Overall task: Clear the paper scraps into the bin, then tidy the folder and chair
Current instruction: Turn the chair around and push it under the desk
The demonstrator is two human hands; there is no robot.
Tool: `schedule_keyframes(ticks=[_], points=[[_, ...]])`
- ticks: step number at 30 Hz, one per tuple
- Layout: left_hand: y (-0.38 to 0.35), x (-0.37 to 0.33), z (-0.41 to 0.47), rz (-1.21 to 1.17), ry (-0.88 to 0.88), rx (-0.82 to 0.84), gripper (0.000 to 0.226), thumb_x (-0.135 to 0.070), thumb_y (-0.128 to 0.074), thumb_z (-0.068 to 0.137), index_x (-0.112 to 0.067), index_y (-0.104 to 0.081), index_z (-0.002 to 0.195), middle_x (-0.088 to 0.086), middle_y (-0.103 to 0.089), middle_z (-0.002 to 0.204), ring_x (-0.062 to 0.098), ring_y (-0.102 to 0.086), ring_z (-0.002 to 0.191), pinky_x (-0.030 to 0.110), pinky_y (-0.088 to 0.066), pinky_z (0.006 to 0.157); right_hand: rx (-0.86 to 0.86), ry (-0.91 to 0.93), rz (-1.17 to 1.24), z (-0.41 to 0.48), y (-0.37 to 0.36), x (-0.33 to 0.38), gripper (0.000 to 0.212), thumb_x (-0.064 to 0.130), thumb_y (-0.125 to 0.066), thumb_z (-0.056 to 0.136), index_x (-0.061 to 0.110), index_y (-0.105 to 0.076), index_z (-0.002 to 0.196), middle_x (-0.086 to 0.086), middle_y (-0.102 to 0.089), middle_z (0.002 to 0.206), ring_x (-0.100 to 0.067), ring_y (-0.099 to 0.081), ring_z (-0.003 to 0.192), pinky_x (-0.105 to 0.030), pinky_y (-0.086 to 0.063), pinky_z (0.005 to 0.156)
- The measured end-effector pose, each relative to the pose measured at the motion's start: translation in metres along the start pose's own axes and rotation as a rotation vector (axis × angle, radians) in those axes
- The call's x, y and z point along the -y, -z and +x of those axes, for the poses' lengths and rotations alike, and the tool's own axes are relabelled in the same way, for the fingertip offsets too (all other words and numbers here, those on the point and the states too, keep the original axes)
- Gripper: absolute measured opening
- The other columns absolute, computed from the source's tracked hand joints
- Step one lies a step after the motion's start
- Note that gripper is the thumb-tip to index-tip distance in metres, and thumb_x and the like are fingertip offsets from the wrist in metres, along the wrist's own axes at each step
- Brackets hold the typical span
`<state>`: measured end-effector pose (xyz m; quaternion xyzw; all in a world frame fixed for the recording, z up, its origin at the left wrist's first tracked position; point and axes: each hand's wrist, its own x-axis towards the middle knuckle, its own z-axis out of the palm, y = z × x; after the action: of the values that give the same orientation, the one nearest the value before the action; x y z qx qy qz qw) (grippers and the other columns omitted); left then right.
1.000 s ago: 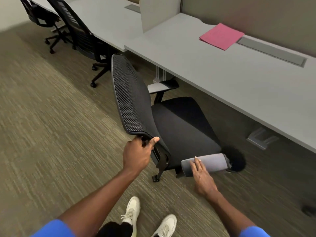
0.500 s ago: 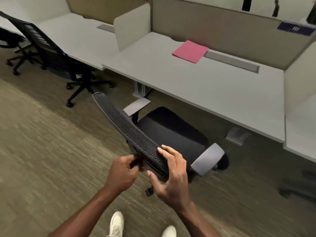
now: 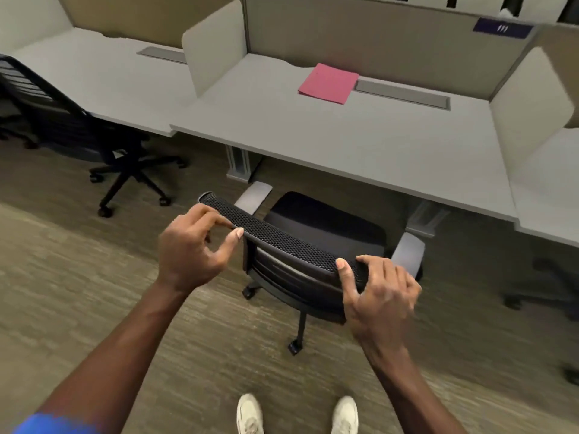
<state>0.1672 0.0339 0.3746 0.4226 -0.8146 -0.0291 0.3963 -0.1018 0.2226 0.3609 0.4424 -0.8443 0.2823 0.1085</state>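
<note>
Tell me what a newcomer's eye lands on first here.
Most likely the two bare hands at centre: the left hand and right hand grip opposite ends of the mesh backrest top of the black office chair, which faces the grey desk. Next, the pink folder, the only bright colour, lying flat at the desk's back edge beside the cable tray.

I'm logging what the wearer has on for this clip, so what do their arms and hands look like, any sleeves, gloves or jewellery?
Both forearms are bare. The left hand and right hand wear no gloves, and no rings, watch or bracelets show. A short bright blue sleeve appears at the upper left arm, blurred at the frame's bottom edge; the right arm's sleeve is out of frame. White sneakers are on the feet.
</note>
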Motion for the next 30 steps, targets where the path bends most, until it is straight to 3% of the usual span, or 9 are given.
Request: schedule_keyframes(ticks=[4,10,16,21,30], points=[[-0.004,0.041,0.023,0.062,-0.057,0.146,0.047,-0.065,-0.074,0.087,-0.025,-0.075,0.111,-0.004,-0.065,0.131,0.02,-0.062,0.122,0.037,-0.043,0.1,-0.041,-0.137,-0.084,0.005,-0.006,0.011,0.05,0.068,-0.049,0.099,0.025,-0.074,0.101,0.002,-0.075,0.099,-0.024,-0.066,0.102,-0.046,-0.04,0.099],[-0.023,0.062,0.034,0.047,-0.18,0.34,0.077,-0.083,-0.059,0.089,-0.022,-0.065,0.136,-0.004,-0.063,0.146,0.019,-0.054,0.144,0.047,-0.038,0.121,-0.094,-0.123,-0.097,0.008,-0.014,0.003,0.045,0.065,-0.052,0.1,0.026,-0.072,0.089,0.005,-0.074,0.087,-0.021,-0.066,0.091,-0.044,-0.043,0.094],[-0.037,0.066,0.041,0.111,-0.215,0.358,0.085,-0.093,-0.046,0.086,-0.025,-0.066,0.131,-0.005,-0.061,0.132,0.021,-0.053,0.129,0.042,-0.039,0.107,-0.157,-0.057,-0.09,0.023,-0.02,-0.013,0.04,0.058,-0.054,0.101,0.027,-0.067,0.08,0.006,-0.07,0.078,-0.022,-0.065,0.086,-0.047,-0.046,0.099],[-0.051,0.061,0.048,0.095,-0.21,0.317,0.083,-0.095,-0.049,0.082,-0.023,-0.069,0.118,-0.004,-0.061,0.123,0.023,-0.054,0.122,0.041,-0.039,0.101,-0.199,-0.024,-0.086,0.047,-0.024,-0.025,0.036,0.051,-0.056,0.1,0.024,-0.064,0.077,0.003,-0.068,0.075,-0.024,-0.063,0.083,-0.047,-0.046,0.098],[-0.079,0.06,0.067,0.083,-0.187,0.303,0.092,-0.097,-0.045,0.082,-0.016,-0.071,0.118,0.003,-0.066,0.122,0.027,-0.057,0.118,0.045,-0.043,0.096,-0.194,0.025,-0.041,0.083,-0.042,-0.043,0.034,0.048,-0.057,0.099,0.023,-0.068,0.079,0.005,-0.069,0.076,-0.023,-0.063,0.084,-0.049,-0.046,0.104]])
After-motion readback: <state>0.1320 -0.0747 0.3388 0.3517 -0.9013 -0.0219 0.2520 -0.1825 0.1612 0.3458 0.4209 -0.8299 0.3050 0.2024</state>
